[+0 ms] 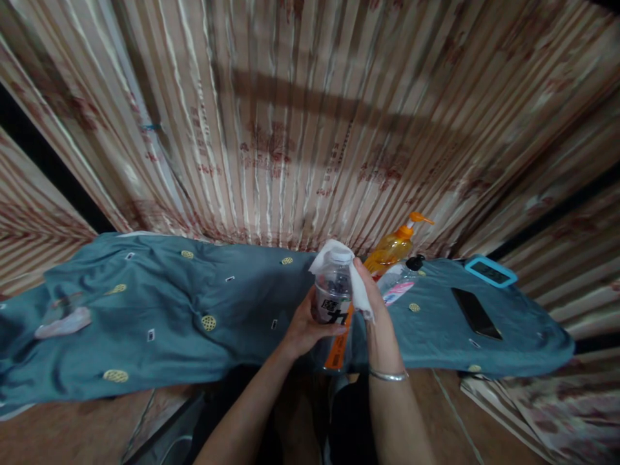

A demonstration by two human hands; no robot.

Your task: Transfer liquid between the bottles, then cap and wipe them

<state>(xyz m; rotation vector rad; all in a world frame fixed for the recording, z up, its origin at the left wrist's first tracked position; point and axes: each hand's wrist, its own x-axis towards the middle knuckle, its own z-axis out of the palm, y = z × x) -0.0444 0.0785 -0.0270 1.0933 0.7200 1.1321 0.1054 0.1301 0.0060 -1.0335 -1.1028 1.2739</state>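
Note:
A clear plastic bottle [334, 294] with a white cap and an orange label with dark characters is held upright in front of me. My left hand [309, 329] wraps round its middle from the left. Against the upper right side of the bottle, my right hand [371, 290] presses a white tissue [358, 290], which also shows behind the cap. Some of the right fingers are hidden behind the tissue and bottle. Just right of the right hand are an orange pump bottle [390, 248] and a clear bottle with a black top [400, 281].
A teal patterned cloth [252, 284] covers the long narrow surface. On its right lie a black phone [476, 313] and a blue-framed device [491, 271]. A crumpled clear plastic piece [62, 321] lies at the left. A striped curtain [290, 129] hangs behind.

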